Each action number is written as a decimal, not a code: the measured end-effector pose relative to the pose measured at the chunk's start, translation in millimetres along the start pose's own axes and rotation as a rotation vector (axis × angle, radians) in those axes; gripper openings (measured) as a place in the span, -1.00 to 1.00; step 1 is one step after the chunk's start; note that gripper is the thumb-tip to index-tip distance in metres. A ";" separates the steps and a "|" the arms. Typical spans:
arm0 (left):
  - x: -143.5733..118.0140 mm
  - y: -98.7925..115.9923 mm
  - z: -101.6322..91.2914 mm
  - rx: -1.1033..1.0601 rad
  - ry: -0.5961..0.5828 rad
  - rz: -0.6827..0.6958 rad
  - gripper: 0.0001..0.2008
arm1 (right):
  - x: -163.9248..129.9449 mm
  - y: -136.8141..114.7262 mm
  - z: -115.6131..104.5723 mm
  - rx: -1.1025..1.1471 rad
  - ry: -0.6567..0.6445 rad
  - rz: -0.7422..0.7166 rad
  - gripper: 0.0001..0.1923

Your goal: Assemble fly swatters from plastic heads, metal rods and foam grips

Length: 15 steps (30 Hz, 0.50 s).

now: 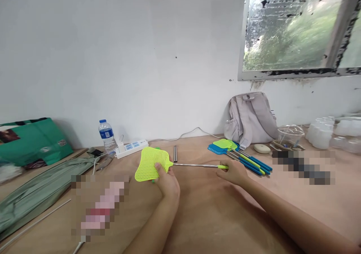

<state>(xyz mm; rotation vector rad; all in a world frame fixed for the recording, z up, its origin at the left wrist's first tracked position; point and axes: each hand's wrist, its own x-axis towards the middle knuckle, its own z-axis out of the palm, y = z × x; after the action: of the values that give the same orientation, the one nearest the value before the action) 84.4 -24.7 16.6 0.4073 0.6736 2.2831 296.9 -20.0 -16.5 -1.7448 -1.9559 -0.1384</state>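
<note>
A yellow-green fly swatter (152, 164) with a perforated head and a thin metal telescopic shaft is held level above the table by both hands. My left hand (168, 180) is closed on the head near its neck, thumb on top. The grip end of the handle is in my right hand (233, 172), which covers most of it. To the right of that hand lies a pile of blue and yellow-green fly swatters (222, 145), heads to the left and handles to the right. Something green shows partly from under the held head.
Two short metal rods (175, 154) lie behind the shaft. Along the wall stand a green bag (53, 141), a water bottle (105, 133), a power strip (132, 148), a backpack (251, 118) and plastic bottles (320, 133). Grey-green cloth (53, 179) lies left; two patches are pixelated.
</note>
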 end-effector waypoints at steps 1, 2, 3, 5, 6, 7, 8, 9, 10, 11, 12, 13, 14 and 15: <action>0.7 0.5 -0.5 0.003 -0.003 0.016 -0.71 | -0.4 -3.3 0.6 0.001 0.007 0.006 -0.82; 1.4 0.1 -1.7 0.006 -0.003 0.024 -0.70 | -1.0 -6.8 1.4 0.008 0.007 0.005 -0.83; 1.1 -1.2 -3.5 0.011 -0.003 0.017 -0.70 | -2.1 -11.2 2.7 0.026 -0.005 -0.007 -0.86; -4.1 -6.2 -7.9 0.034 -0.006 -0.030 -0.69 | -5.4 -22.6 7.0 0.101 -0.058 -0.072 -0.91; -8.8 -9.1 -10.0 0.056 -0.011 -0.061 -0.68 | -7.5 -29.3 9.9 0.151 -0.095 -0.112 -0.92; -14.5 -11.8 -11.9 0.082 -0.022 -0.089 -0.67 | -9.6 -35.9 13.1 0.198 -0.134 -0.143 -0.91; -20.3 -14.0 -13.5 0.107 -0.044 -0.107 -0.65 | -11.7 -42.1 16.3 0.237 -0.171 -0.158 -0.90; -25.6 -15.5 -14.8 0.127 -0.069 -0.117 -0.63 | -13.6 -47.2 19.3 0.266 -0.202 -0.161 -0.88; -29.7 -16.5 -15.8 0.139 -0.092 -0.120 -0.61 | -15.2 -50.8 22.0 0.286 -0.221 -0.157 -0.87; -32.2 -16.9 -16.6 0.144 -0.106 -0.121 -0.60 | -16.5 -52.8 24.3 0.298 -0.227 -0.154 -0.86; -32.9 -17.1 -17.3 0.146 -0.110 -0.122 -0.60 | -17.4 -53.2 26.2 0.308 -0.222 -0.157 -0.86; -31.9 -17.4 -18.0 0.147 -0.107 -0.128 -0.60 | -18.0 -52.2 27.7 0.319 -0.214 -0.168 -0.87; -29.4 -17.9 -18.8 0.151 -0.106 -0.136 -0.61 | -18.4 -50.0 28.6 0.332 -0.208 -0.183 -0.88; -25.6 -18.6 -19.9 0.160 -0.113 -0.142 -0.61 | -18.5 -47.0 28.9 0.345 -0.206 -0.199 -0.89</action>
<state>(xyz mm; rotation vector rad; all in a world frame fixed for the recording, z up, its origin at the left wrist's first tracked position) 103.1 -38.4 -12.7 0.5423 0.8040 2.0637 244.2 -33.0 -37.5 -1.3860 -2.1461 0.3055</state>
